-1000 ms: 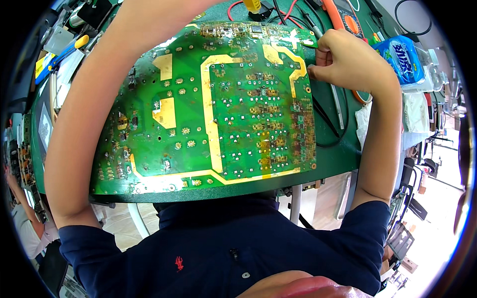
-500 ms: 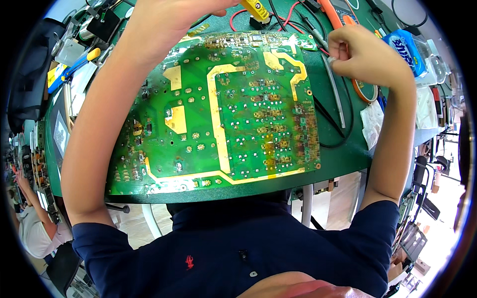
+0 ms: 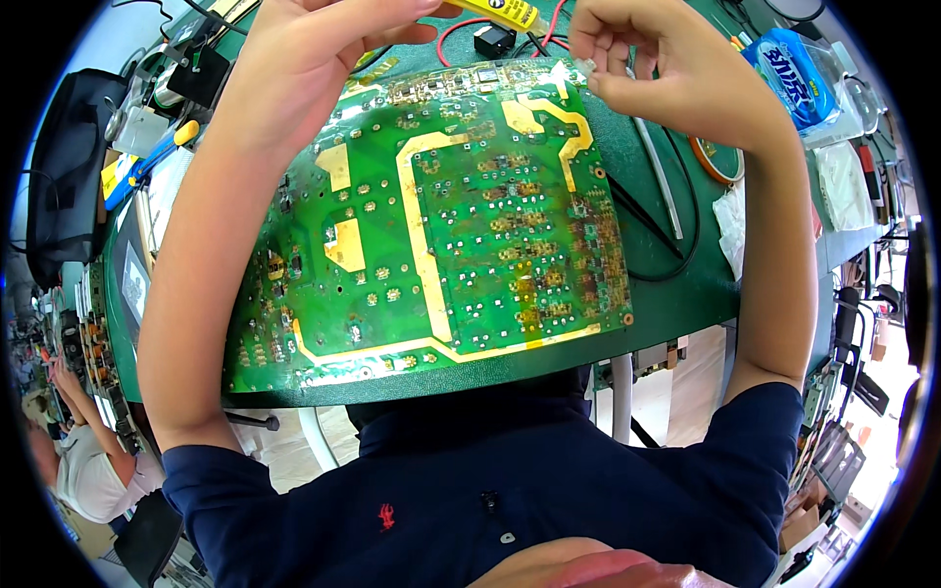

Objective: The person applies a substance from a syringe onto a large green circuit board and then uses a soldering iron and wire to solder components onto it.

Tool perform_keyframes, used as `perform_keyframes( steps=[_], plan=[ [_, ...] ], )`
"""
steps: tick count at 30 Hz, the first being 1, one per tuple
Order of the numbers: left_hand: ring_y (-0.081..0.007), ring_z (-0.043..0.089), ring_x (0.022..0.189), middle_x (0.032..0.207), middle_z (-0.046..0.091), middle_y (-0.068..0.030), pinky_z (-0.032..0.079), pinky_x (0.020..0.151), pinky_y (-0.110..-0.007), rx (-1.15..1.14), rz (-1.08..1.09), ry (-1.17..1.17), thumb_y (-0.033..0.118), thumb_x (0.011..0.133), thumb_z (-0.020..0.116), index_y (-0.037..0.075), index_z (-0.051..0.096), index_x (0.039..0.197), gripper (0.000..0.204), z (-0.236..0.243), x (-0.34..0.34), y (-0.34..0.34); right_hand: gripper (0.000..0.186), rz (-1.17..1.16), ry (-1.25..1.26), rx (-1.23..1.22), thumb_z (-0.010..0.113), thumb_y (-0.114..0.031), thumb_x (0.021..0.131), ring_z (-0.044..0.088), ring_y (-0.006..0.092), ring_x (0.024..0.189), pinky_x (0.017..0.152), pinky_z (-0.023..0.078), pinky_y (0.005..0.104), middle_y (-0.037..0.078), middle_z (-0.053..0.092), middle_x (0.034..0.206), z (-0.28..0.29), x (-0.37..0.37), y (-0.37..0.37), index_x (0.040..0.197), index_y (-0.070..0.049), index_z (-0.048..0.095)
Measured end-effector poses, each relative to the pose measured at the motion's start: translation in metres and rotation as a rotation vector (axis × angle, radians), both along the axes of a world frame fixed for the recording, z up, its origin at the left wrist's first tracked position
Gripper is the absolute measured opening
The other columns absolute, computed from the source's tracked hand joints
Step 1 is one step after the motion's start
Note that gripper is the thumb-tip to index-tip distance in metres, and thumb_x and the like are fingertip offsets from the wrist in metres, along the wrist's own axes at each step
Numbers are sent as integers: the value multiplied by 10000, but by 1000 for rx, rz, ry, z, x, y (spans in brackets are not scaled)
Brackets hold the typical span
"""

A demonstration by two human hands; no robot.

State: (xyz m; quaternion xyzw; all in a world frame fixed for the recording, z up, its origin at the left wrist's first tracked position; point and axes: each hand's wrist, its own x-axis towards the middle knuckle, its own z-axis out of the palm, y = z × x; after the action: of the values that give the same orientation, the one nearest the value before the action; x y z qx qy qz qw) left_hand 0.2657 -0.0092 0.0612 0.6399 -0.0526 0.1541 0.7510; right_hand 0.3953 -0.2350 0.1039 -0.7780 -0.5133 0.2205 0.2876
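Note:
My left hand [image 3: 316,61] is at the top, its fingers closed on a yellow tube [image 3: 502,12] with a pale tip, cut off by the upper edge. Across from it, my right hand [image 3: 676,73] has its fingers curled, thumb and forefinger pinching a small whitish, translucent piece [image 3: 585,68] close to the tube's tip. Below both hands a large green circuit board [image 3: 387,230] lies on the bench, with gold-coloured traces and brownish stained areas. Its far right corner is just under my right hand.
A green mat [image 3: 676,294] covers the bench. To the right lie a metal rod [image 3: 659,181], black cables, a tape roll [image 3: 720,162] and a blue package [image 3: 789,78]. Blue-and-yellow pliers [image 3: 147,157] and a black bag [image 3: 74,167] are at left. Another person [image 3: 93,475] sits at far left.
My right hand has moved left, bringing the whitish piece close to the yellow tube's tip. My left hand still holds the tube. The whole view has shifted slightly.

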Motion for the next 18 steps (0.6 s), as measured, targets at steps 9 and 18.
perform_keyframes(
  steps=[9, 18],
  plan=[
    [-166, 652, 907, 1037, 661, -107, 545, 770, -284, 26, 34, 27, 15, 828, 678, 40, 573, 1049, 246, -2, 0, -3, 96, -31, -2, 100, 650, -58, 789, 435, 6, 634, 571, 372, 177, -70, 494, 688, -4, -11, 5, 830, 15, 603],
    [-157, 648, 891, 1026, 659, -111, 539, 766, -279, 98, 37, 7, 3, 831, 673, 26, 565, 1053, 248, -4, 1, -5, 137, -25, -8, 7, 638, -34, 755, 468, 28, 641, 579, 394, 189, -29, 539, 698, -11, -9, 13, 873, 34, 628]
  ],
)
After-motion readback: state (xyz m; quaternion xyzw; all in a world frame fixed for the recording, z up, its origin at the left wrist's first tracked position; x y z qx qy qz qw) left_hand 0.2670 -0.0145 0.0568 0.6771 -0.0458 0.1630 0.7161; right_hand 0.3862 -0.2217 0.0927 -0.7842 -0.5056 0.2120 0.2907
